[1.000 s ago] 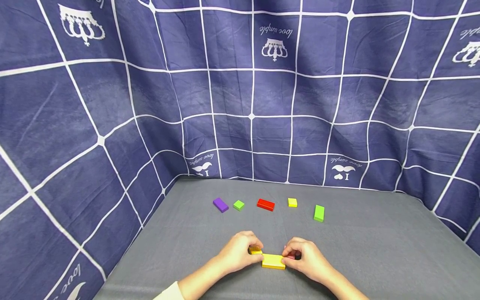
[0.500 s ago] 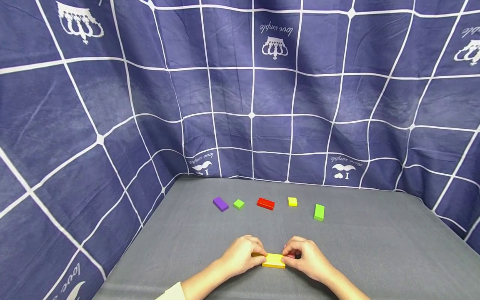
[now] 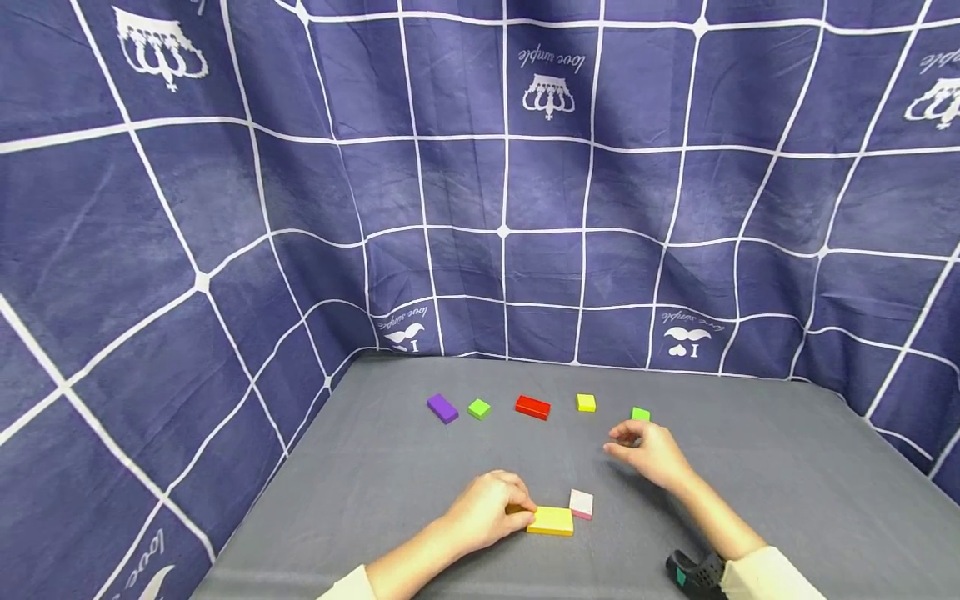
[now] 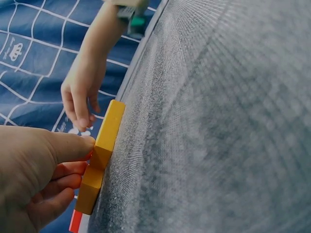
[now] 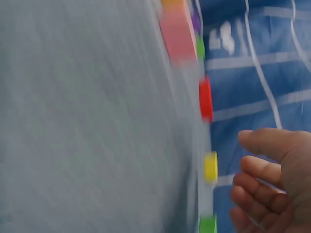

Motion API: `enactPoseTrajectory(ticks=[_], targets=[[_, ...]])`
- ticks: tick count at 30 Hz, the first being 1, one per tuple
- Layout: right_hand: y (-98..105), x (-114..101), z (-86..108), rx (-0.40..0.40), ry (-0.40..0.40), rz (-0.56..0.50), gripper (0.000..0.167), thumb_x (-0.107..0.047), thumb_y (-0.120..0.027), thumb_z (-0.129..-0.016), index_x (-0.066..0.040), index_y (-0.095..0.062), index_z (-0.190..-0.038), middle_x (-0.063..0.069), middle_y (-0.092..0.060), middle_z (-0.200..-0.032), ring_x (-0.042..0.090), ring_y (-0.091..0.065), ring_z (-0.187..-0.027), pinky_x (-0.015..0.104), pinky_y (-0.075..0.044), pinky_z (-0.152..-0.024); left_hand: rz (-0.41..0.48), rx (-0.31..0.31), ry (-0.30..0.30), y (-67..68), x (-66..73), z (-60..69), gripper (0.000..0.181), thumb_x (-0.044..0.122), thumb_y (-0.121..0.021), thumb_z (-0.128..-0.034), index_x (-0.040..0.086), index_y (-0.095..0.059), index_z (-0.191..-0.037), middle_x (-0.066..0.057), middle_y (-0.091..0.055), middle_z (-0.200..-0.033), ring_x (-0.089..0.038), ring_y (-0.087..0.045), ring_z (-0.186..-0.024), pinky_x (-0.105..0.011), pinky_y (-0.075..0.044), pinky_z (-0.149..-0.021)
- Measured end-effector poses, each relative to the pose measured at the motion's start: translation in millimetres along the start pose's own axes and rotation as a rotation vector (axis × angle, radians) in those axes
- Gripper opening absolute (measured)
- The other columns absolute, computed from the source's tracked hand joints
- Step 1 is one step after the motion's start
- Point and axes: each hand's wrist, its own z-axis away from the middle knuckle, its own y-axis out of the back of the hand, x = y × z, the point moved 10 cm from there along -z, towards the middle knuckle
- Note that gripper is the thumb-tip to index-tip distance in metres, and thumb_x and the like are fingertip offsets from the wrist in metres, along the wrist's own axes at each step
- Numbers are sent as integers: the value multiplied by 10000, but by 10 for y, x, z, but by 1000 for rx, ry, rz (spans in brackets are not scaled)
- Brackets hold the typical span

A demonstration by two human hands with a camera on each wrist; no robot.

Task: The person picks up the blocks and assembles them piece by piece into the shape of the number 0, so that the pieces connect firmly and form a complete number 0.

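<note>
A yellow rectangular block (image 3: 551,522) lies flat near the front of the table, a pink block (image 3: 581,503) at its right end. My left hand (image 3: 489,510) is at its left end, thumb and fingers curled. In the left wrist view, the thumb meets the long yellow block (image 4: 110,131) near its join with a second yellow block (image 4: 89,190); the curled fingers lie beside that second block, which the hand hides in the head view. My right hand (image 3: 651,454) is above the table, fingers loosely bent and holding nothing, just in front of a green block (image 3: 640,414).
Along the back lie a purple block (image 3: 442,408), a small green block (image 3: 478,408), a red block (image 3: 532,407) and a small yellow block (image 3: 586,403). A blue curtain with white lines (image 3: 465,183) stands behind the grey table (image 3: 390,467).
My right hand has let go at the yellow block's right end and moved forward and right, uncovering the pink block. My left hand shifted slightly right, then stayed at the yellow blocks.
</note>
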Motion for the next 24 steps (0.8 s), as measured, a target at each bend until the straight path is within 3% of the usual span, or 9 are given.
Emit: enactPoseTrajectory(ticks=[5,12,17,20,24], targets=[[214,401,-200,-26,-83,53,300,-181,-772,-809,34,-703,-1006,92,-701,-896,236,-653,-831,334,-500,-697,1,7,-10,-2,14,1,45,179,-787,-799,174,-795,-843,128,-666,-831,-6,-591,-825,-111,-428,-735],[293,665,-377,-171,-98,44,493,-216,-764,-793,107,-629,-1140,265,-652,-1089,421,-614,-1015,504,-490,-851,-5,3,10,7,4,0,43,184,-783,-805,185,-798,-846,135,-664,-833,1,-587,-826,-104,-420,-735],[219,787,-396,-259,-101,-19,577,-164,-794,-722,145,-595,-1166,255,-652,-1086,412,-601,-1037,408,-495,-852,-3,9,3,7,11,-1,40,191,-784,-804,188,-797,-841,144,-658,-827,12,-580,-816,-94,-412,-725],[197,816,-395,-272,-90,-35,570,-131,-793,-705,159,-590,-1152,226,-663,-1045,388,-608,-1007,349,-497,-808,2,11,0,5,10,-1,40,191,-786,-802,185,-796,-840,141,-659,-826,11,-581,-817,-95,-415,-729],[185,803,-394,-273,-69,-21,558,-108,-784,-698,165,-589,-1143,238,-658,-1048,405,-608,-1004,372,-501,-815,13,1,14,-3,-10,0,41,187,-781,-809,180,-797,-846,136,-662,-831,2,-584,-827,-103,-418,-739]])
